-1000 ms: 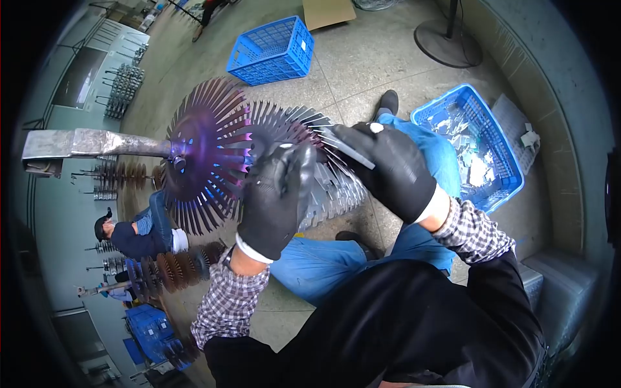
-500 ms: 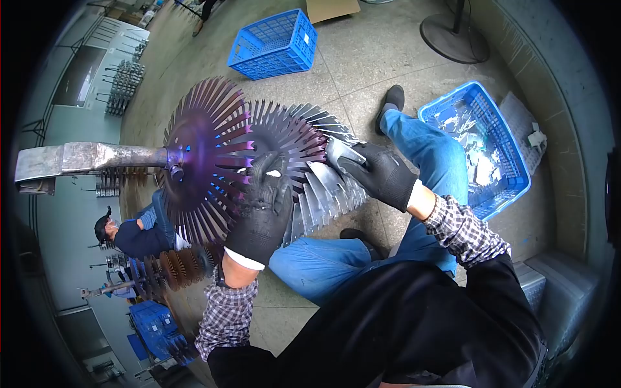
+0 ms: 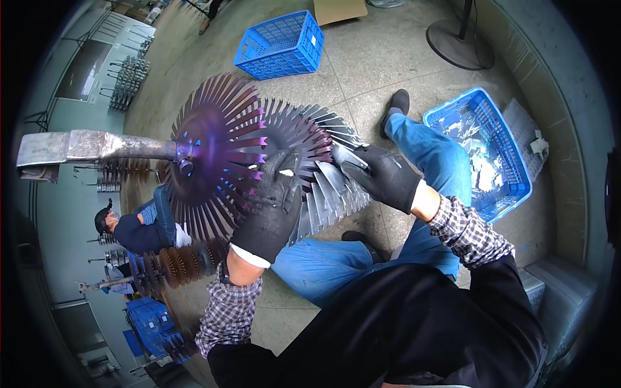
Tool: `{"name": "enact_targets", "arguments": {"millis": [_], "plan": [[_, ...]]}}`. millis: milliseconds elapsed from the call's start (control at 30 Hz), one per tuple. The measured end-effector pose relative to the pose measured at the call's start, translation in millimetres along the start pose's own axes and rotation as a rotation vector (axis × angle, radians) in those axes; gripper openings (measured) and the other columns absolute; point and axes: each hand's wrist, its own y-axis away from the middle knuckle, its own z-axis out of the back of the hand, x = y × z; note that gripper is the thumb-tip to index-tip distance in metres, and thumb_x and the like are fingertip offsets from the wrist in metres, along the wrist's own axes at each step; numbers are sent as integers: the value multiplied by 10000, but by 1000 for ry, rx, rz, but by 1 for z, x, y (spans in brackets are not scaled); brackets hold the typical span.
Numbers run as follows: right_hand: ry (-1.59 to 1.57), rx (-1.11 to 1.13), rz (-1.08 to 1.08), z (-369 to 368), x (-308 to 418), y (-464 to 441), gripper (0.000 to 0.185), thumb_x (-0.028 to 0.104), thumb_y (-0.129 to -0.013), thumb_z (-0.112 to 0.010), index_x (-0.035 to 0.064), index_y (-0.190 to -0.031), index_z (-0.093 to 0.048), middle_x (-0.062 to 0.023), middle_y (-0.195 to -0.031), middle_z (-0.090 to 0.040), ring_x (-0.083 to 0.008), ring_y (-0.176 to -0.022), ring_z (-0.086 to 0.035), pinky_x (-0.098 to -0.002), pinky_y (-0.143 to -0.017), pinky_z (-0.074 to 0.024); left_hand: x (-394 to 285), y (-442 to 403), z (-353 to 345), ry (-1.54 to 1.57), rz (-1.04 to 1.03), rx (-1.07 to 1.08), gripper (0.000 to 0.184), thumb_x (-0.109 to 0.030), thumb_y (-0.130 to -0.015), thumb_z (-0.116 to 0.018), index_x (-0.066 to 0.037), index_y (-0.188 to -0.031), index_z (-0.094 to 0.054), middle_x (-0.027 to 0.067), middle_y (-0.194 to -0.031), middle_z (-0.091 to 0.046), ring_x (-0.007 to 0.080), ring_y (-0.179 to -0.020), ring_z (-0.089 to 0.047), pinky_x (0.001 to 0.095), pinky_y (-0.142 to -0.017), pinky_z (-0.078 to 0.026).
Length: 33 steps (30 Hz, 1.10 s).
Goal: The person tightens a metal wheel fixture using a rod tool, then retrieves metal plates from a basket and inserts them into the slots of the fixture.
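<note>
Head view: bladed discs (image 3: 202,150) above floor (image 3: 369,61); blue basket (image 3: 504,137), seemingly holding scraps (image 3: 484,171).

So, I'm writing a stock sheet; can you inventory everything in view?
Front bladed disc: one, purple, centre left
Rear bladed discs: several, mostly grey, centre
Metal shaft: one, silver, left
Metal piece: one, silver, centre
Upper crate: one, blue, top centre
Right crate: one, blue, right
Flat scraps: many, pale, inside it
Cardboard: one, brown, top edge
Stand base: one, dark, top right
Far bladed discs: several, brownish, lower left
Far crates: count unclear, blue, lower left
Hanging parts: many, silver, upper left
Seated person: one, dark top, left
Legs: two, blue jeans, lower centre
Left grip: one, black glove, at discs' edge
Right grip: one, black glove, holding metal piece
</note>
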Motion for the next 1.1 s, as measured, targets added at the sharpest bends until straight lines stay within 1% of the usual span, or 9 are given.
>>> {"name": "enact_targets", "arguments": {"millis": [133,333,467,500,633,667,833,967,1100], "plan": [[123,38,86,2,-3,-5,252,255,-1043,-723,5,-1045,-755,-178,-879,-741,-309,-693,-651,-405,-672,-536,5,0,-2,-19,2,37,542,-17,-962,-679,-87,-1499,-654,132,-1463,-634,326,-1244,-656,427,-1091,-520],[199,129,148,11,6,-13,234,241,-1042,-715,10,-1027,-754,-186,-884,-743,-319,-691,-655,-413,-682,-547,20,11,-22,-79,19,21,581,7,-956,-656,-85,-1528,-628,148,-1499,-596,333,-1287,-628,428,-1120,-505],[159,150,78,12,14,-12,208,207,-1042,-697,6,-1013,-742,-190,-878,-736,-320,-695,-654,-411,-693,-548,26,10,-20,185,-33,63,628,45,-931,-624,-76,-1548,-606,171,-1527,-561,346,-1340,-594,438,-1159,-485],[166,154,82,13,14,-12,208,207,-1042,-697,6,-1013,-742,-190,-878,-736,-320,-695,-654,-411,-693,-548,26,9,-20,188,-29,55,628,45,-931,-624,-76,-1548,-606,171,-1527,-561,346,-1340,-594,438,-1159,-485],[226,137,137,12,13,-13,261,258,-1075,-609,26,-1140,-707,-223,-914,-739,-383,-725,-697,-455,-682,-572,23,4,-22,160,35,135,664,88,-889,-596,-57,-1537,-612,188,-1518,-553,355,-1375,-570,445,-1188,-467],[231,143,141,12,14,-13,261,258,-1075,-609,26,-1140,-707,-223,-914,-739,-383,-725,-697,-455,-682,-572,22,3,-21,163,41,129,664,88,-889,-596,-57,-1537,-612,188,-1518,-553,355,-1375,-570,445,-1188,-467],[304,110,175,10,22,-13,164,157,-1041,-672,1,-1026,-721,-173,-876,-703,-316,-701,-644,-410,-690,-534,24,1,-22,135,19,222,703,98,-879,-560,-51,-1567,-574,208,-1548,-542,363,-1416,-551,465,-1231,-435],[321,66,245,8,21,-14,144,137,-1028,-675,5,-1068,-716,-168,-876,-689,-321,-691,-632,-417,-686,-528,26,4,-30,9,-185,88,737,100,-887,-525,-42,-1610,-512,220,-1626,-498,372,-1492,-503,478,-1290,-376],[315,52,302,8,21,-15,145,126,-1022,-674,9,-1098,-715,-164,-865,-683,-321,-682,-624,-416,-678,-526,23,2,-27,50,-159,154,735,84,-915,-494,-39,-1640,-462,218,-1684,-447,372,-1555,-443,486,-1331,-320]]}}
